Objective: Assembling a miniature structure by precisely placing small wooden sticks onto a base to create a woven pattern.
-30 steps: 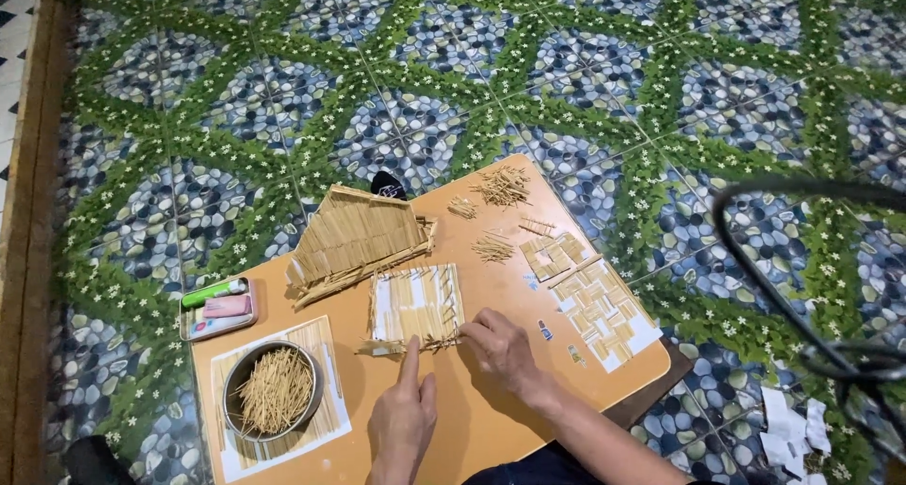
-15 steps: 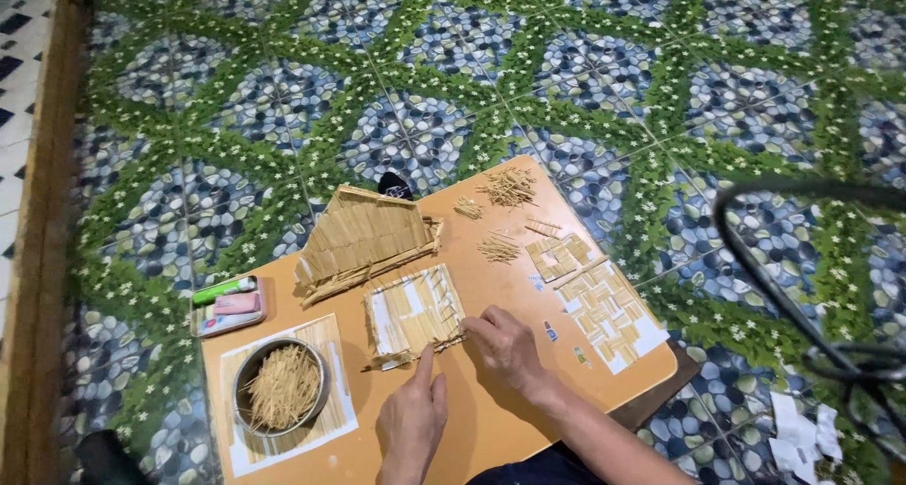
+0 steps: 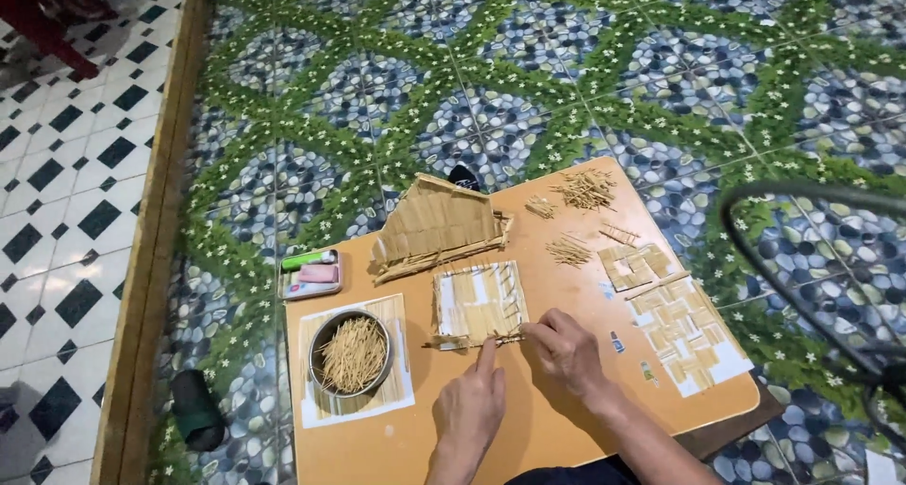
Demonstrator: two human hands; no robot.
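The person's two bare hands, the left hand (image 3: pixel 469 414) and the right hand (image 3: pixel 566 353), have no gloves, rings or watch, and both arms have no sleeves.

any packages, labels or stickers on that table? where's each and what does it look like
Small flat packet: left edge of the table, behind the metal bowl; rectangular, pink with a green tube along its far side.
Two small stickers: on the tabletop right of the right hand; tiny, pale with blue and green marks.
No signs or screens in view.
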